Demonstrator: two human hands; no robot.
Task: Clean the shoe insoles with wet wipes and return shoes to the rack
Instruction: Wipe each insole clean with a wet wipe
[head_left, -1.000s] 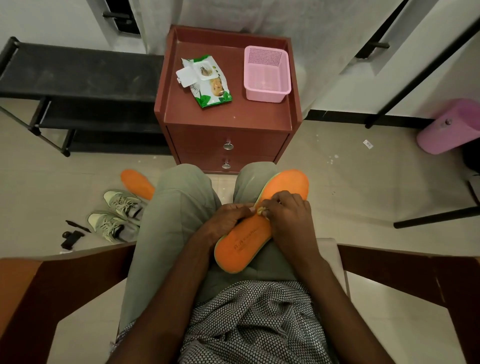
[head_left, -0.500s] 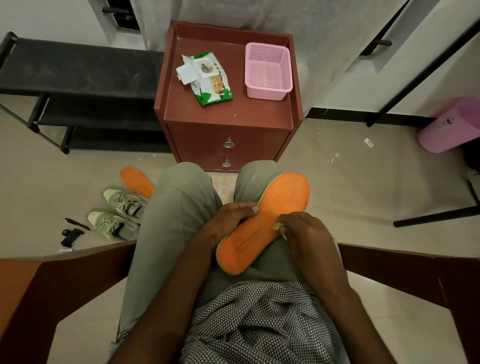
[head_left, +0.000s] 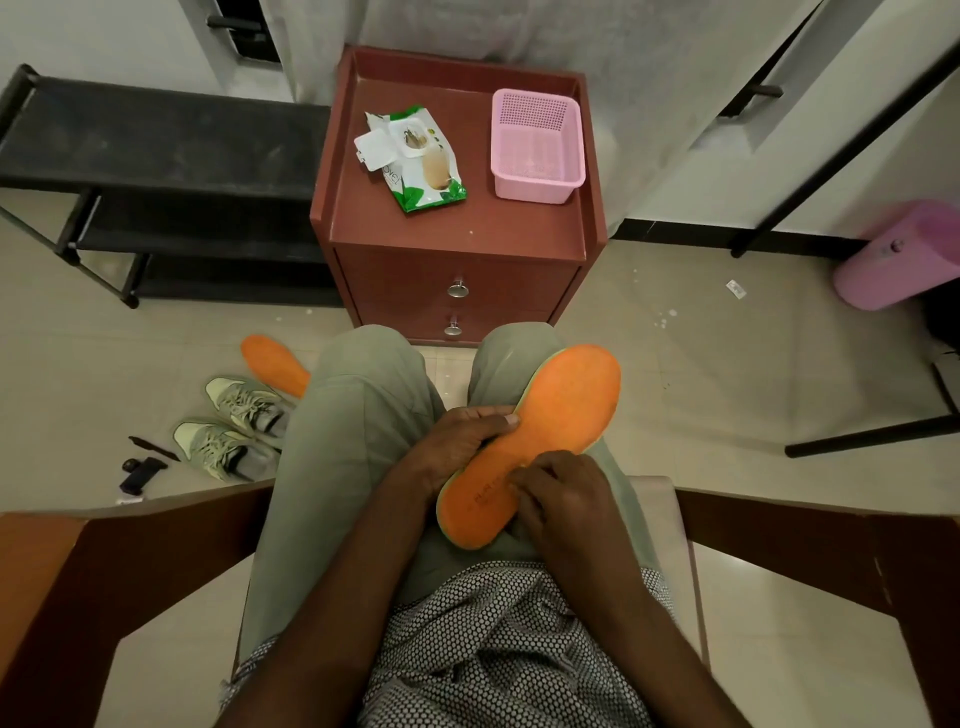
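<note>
The orange insole (head_left: 550, 436) lies slantwise across the person's right thigh, heel end nearest the body. The left hand (head_left: 457, 447) grips its left edge about midway, fingers (head_left: 493, 418) curled along the rim with the tips touching the orange face. The right hand (head_left: 566, 499) rests on the heel half, its fingers (head_left: 530, 470) bent down against the surface; whether they pinch a wipe there cannot be told, since the knuckles hide it. Well beyond the fingers stands a red-brown bench (head_left: 457, 228) with drawers, carrying a pack of wet wipes (head_left: 415, 161) with its flap open and, beside that, a pink basket (head_left: 535, 145). On the floor left of the left hand lie a second orange insole (head_left: 272, 364) and a pair of pale green shoes (head_left: 234, 426), side by side. Further off on that side is the black rack (head_left: 156, 150).
</note>
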